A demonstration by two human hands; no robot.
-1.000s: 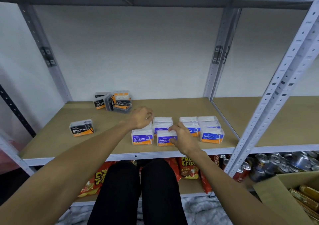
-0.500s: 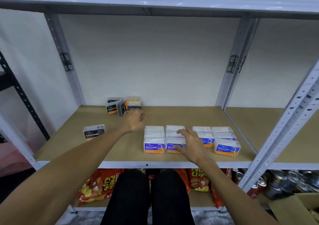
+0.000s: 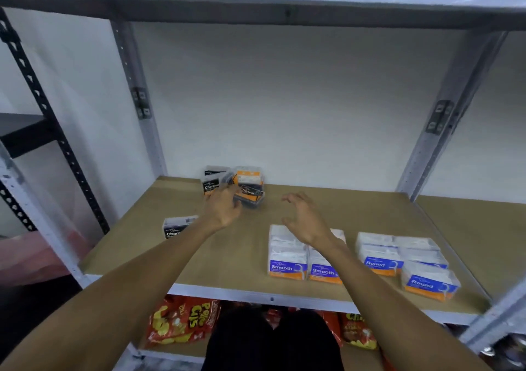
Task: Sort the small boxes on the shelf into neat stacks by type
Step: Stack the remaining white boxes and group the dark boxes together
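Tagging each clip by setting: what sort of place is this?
Probably a stockroom or shop back room: grey slotted-metal shelving with brown board decks, small blue-and-orange Smooth-labelled boxes and Round-labelled boxes in rows, and red-and-yellow snack bags on the shelf below.

Quick notes from my remote seat: I only get the person in parts. Left hand and right hand are both bare to the fingertips, nails too blurred for me to judge. Left forearm and right forearm are bare too, uncovered as far as my view goes. The wide lens makes both forearms look thick near the camera and thin at the wrists. Lower down I get black trousers in plain, matte, dark fabric, two legs side by side with a narrow, darker crease between them. Seams or print on the cloth I can't make out.
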